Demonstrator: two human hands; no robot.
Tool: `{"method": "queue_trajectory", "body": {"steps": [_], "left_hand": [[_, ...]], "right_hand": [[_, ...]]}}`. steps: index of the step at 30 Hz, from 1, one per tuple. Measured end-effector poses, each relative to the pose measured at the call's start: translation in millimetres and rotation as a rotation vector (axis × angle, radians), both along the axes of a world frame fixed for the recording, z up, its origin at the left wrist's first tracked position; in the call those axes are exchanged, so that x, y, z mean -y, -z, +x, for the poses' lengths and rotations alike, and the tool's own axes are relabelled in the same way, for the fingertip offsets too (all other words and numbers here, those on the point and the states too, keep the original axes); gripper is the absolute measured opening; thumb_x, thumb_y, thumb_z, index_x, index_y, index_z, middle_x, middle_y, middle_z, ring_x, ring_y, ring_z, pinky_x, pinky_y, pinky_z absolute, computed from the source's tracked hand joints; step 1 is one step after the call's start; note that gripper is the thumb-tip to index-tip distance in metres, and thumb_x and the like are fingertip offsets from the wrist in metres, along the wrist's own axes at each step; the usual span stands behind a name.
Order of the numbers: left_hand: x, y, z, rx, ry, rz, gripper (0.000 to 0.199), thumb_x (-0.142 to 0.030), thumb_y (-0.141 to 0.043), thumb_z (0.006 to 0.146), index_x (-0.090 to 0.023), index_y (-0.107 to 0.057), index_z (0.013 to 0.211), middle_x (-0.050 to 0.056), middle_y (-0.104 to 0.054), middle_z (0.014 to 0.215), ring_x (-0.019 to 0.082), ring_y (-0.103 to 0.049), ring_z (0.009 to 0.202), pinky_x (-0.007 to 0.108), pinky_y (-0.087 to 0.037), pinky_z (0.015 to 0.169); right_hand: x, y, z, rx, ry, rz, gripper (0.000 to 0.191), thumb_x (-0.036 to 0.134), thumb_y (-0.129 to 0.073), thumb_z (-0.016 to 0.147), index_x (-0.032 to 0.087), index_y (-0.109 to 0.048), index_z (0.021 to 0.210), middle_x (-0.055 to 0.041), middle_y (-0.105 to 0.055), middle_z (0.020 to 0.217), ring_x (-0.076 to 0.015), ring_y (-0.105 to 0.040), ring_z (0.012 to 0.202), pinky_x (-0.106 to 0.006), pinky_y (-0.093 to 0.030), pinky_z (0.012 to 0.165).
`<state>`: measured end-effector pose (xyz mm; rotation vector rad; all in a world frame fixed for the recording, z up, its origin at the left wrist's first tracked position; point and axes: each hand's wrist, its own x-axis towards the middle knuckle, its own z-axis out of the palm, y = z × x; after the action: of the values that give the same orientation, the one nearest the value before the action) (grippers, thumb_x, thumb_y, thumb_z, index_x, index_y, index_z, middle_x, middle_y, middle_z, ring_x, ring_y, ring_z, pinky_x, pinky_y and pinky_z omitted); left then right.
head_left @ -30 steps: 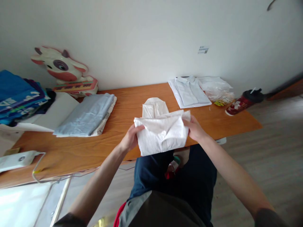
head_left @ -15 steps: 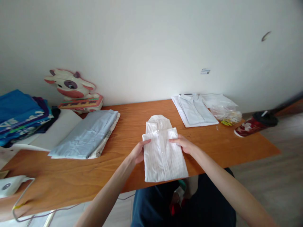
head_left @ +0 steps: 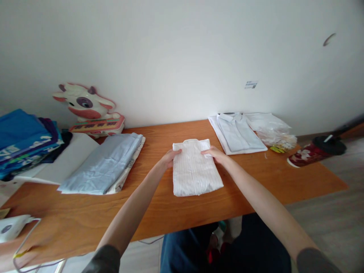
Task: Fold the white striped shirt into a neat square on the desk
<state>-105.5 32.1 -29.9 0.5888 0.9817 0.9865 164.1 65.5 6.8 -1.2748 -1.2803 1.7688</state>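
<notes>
A white striped shirt [head_left: 196, 172], folded into a compact rectangle, lies on the wooden table [head_left: 153, 212] in front of me. My left hand [head_left: 170, 157] grips its upper left edge, thumb on top and fingers hidden behind the cloth. On the opposite side my right hand [head_left: 217, 154] pinches the upper right edge in the same way. The folded layer covers most of the collar, of which only a thin strip shows at the far edge.
Folded white shirts [head_left: 239, 132] lie at the back right, near a plastic bag [head_left: 277, 136] and a dark red cup [head_left: 313, 152]. To the left are folded grey-blue fabric [head_left: 105, 163], a blue clothes pile [head_left: 22, 140], a cow toy keyboard [head_left: 88, 110] and a white corded device [head_left: 14, 227].
Both hands have moved away from me toward the wall, carrying the shirt's folded layer up over most of the collar. The shirt's near edge now sits farther from the table's front edge.
</notes>
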Motion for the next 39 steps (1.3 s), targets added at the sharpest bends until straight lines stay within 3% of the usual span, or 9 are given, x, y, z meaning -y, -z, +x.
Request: {"method": "queue_trajectory", "body": {"steps": [8,13,16,19,24,28,32,35,39], "left_hand": [[17,-0.2,-12,0.003,-0.138,0.079,0.046,-0.024,-0.086,0.085,-0.012,-0.066,0.125,0.019,-0.076,0.121,0.030,-0.076,0.105,0.043,-0.060,0.097],[112,-6.8,-25,0.030,-0.195,0.026,0.051,-0.038,-0.083,0.089,-0.022,-0.057,0.130,0.010,-0.075,0.119,0.022,-0.078,0.094,0.040,-0.062,0.088],[173,-9.2,-16,-0.074,-0.118,0.015,0.052,-0.050,-0.076,0.093,-0.019,-0.059,0.132,0.014,-0.074,0.127,0.025,-0.076,0.102,0.040,-0.060,0.090],[205,-10.3,2,-0.382,-0.068,0.099,0.058,-0.056,-0.077,0.089,-0.017,-0.065,0.131,0.014,-0.076,0.123,0.027,-0.074,0.103,0.036,-0.058,0.087],[212,-8.0,22,-0.804,-0.004,0.300,0.043,-0.060,-0.071,0.090,-0.018,-0.076,0.096,0.007,-0.078,0.096,0.025,-0.071,0.089,0.030,-0.049,0.076],[221,-10.6,27,-1.177,0.050,0.336,0.054,-0.064,-0.060,0.095,-0.020,-0.060,0.063,0.000,-0.059,0.065,0.016,-0.055,0.062,0.027,-0.031,0.059],[230,-15.5,31,-1.179,0.057,0.365,0.054,-0.063,-0.055,0.097,-0.020,-0.060,0.065,0.000,-0.060,0.070,0.016,-0.056,0.066,0.026,-0.032,0.061],[232,-14.3,32,-1.076,0.007,0.340,0.054,-0.066,-0.053,0.096,-0.020,-0.062,0.069,-0.001,-0.054,0.064,0.017,-0.052,0.064,0.026,-0.032,0.060],[236,-9.9,38,-1.183,0.017,0.268,0.058,-0.068,-0.054,0.095,-0.021,-0.053,0.060,-0.002,-0.045,0.056,0.015,-0.047,0.057,0.027,-0.027,0.058]], "right_hand": [[-7,28.6,14,-0.016,0.085,0.129,0.050,0.035,-0.090,0.070,0.018,-0.072,0.113,-0.0107,-0.078,0.121,-0.0260,-0.072,0.108,-0.039,-0.056,0.099],[68,25.4,64,0.129,0.208,0.258,0.056,0.052,-0.082,0.083,0.024,-0.066,0.129,-0.0098,-0.074,0.126,-0.0255,-0.069,0.112,-0.036,-0.056,0.089],[125,18.2,86,0.198,0.042,0.259,0.045,0.057,-0.073,0.091,0.022,-0.074,0.120,-0.0087,-0.076,0.107,-0.0240,-0.070,0.098,-0.032,-0.054,0.078],[163,12.3,89,0.171,-0.124,0.146,0.049,0.059,-0.073,0.092,0.020,-0.073,0.122,-0.0037,-0.071,0.079,-0.0171,-0.062,0.068,-0.027,-0.044,0.060],[181,18.7,80,0.233,-0.114,0.239,0.044,0.061,-0.077,0.087,0.021,-0.076,0.105,-0.0039,-0.070,0.076,-0.0196,-0.060,0.068,-0.028,-0.041,0.058],[186,29.5,83,0.384,-0.129,0.361,0.050,0.063,-0.065,0.095,0.019,-0.071,0.070,-0.0053,-0.067,0.071,-0.0224,-0.061,0.069,-0.031,-0.043,0.063],[192,30.8,84,0.350,-0.107,0.376,0.040,0.058,-0.068,0.092,0.019,-0.077,0.084,-0.0072,-0.076,0.092,-0.0271,-0.068,0.087,-0.034,-0.050,0.076],[196,29.1,80,0.278,-0.016,0.263,0.038,0.057,-0.070,0.089,0.020,-0.076,0.098,-0.0056,-0.075,0.089,-0.0233,-0.066,0.082,-0.031,-0.049,0.071],[199,34.3,79,0.332,0.014,0.236,0.041,0.060,-0.070,0.089,0.020,-0.071,0.083,-0.0037,-0.068,0.074,-0.0203,-0.062,0.071,-0.029,-0.043,0.062]]}}
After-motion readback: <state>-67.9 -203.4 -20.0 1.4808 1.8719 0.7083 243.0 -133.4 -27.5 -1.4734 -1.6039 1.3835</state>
